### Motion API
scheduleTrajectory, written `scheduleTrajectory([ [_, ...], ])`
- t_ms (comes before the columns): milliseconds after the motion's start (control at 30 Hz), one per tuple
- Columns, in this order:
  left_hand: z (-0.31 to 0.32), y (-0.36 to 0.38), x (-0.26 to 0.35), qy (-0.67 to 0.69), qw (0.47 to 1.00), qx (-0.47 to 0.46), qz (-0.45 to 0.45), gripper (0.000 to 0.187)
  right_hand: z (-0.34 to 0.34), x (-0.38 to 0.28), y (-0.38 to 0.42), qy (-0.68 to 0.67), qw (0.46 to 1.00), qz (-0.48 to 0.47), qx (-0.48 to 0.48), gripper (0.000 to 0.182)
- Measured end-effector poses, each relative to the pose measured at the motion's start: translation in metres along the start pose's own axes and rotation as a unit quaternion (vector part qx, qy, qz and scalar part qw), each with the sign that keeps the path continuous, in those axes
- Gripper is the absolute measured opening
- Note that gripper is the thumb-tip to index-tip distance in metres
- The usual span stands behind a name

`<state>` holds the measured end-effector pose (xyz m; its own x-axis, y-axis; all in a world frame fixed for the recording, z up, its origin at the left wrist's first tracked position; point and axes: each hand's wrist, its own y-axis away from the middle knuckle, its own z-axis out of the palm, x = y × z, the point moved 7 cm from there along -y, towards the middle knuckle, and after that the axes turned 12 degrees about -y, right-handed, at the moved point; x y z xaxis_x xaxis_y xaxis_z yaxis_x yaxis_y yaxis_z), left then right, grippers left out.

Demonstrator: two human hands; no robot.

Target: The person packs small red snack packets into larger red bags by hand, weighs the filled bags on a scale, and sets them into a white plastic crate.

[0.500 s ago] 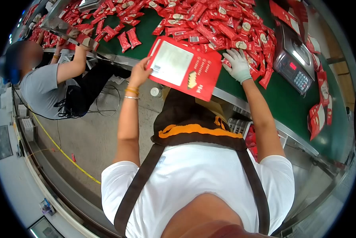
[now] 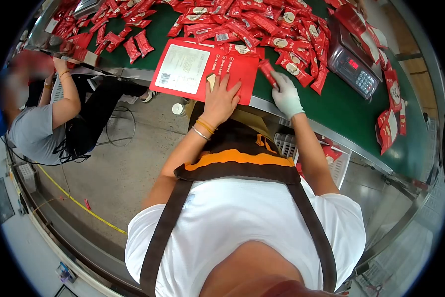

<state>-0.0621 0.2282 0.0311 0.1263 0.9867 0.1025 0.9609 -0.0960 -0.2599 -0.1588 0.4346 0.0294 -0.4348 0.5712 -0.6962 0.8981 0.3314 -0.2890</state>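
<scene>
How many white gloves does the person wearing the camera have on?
1: on the right hand, which holds a small red packet. The left hand, spread on a red pouch, is bare. Both show, so none is hidden.

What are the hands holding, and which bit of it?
The gloved right hand holds a small red packet by its near end. The bare left hand just lies spread on the big red pouch.

pouch across bench edge, upper centre of frame; packets heaped behind it; scale beside them, upper right.
</scene>
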Motion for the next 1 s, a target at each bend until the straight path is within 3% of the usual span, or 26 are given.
scheduleTrajectory([
  [67, 0.014, 0.006, -0.001, -0.014, 1.000, 0.007, 0.013, 0.045, -0.018, -0.020, 0.005, -0.019, 0.997, -0.006, -0.072, 0.052],
  [133, 0.017, 0.005, -0.004, -0.032, 0.999, 0.015, 0.023, 0.045, -0.055, -0.023, -0.002, 0.059, 0.991, -0.116, 0.043, 0.049],
  [333, 0.025, -0.004, -0.012, -0.032, 0.999, -0.034, 0.018, 0.041, -0.055, 0.044, -0.016, 0.185, 0.972, -0.143, -0.023, 0.055],
  [433, 0.029, -0.009, -0.017, -0.031, 0.999, -0.020, 0.022, 0.036, -0.056, 0.060, -0.019, 0.166, 0.980, -0.091, -0.057, 0.059],
  [500, 0.031, -0.024, -0.024, 0.043, 0.997, -0.055, -0.012, 0.034, -0.054, 0.067, -0.027, 0.142, 0.987, -0.033, -0.075, 0.063],
  [533, 0.022, -0.032, -0.022, 0.040, 0.997, -0.058, -0.017, 0.034, -0.053, 0.066, -0.029, 0.160, 0.984, -0.051, -0.054, 0.063],
  [667, 0.014, -0.070, -0.023, -0.038, 0.989, -0.103, -0.100, 0.037, -0.028, 0.033, -0.009, 0.013, 0.991, 0.030, -0.129, 0.062],
  [733, 0.018, -0.075, -0.024, -0.064, 0.983, -0.127, -0.114, 0.041, -0.014, 0.009, 0.010, 0.041, 0.994, -0.058, -0.083, 0.063],
  [833, 0.020, -0.066, -0.023, -0.055, 0.983, -0.120, -0.126, 0.038, -0.016, 0.006, 0.016, 0.053, 0.995, -0.047, -0.066, 0.062],
  [900, 0.018, -0.053, -0.028, 0.165, 0.973, -0.052, -0.156, 0.035, -0.015, 0.007, 0.014, 0.046, 0.995, -0.031, -0.080, 0.058],
  [933, 0.020, -0.044, -0.029, 0.162, 0.973, -0.053, -0.156, 0.035, -0.015, -0.005, 0.014, 0.043, 0.995, -0.030, -0.079, 0.058],
  [1000, 0.004, -0.028, -0.033, 0.153, 0.972, 0.081, -0.159, 0.021, -0.015, -0.039, 0.011, -0.055, 0.996, -0.054, -0.045, 0.053],
])
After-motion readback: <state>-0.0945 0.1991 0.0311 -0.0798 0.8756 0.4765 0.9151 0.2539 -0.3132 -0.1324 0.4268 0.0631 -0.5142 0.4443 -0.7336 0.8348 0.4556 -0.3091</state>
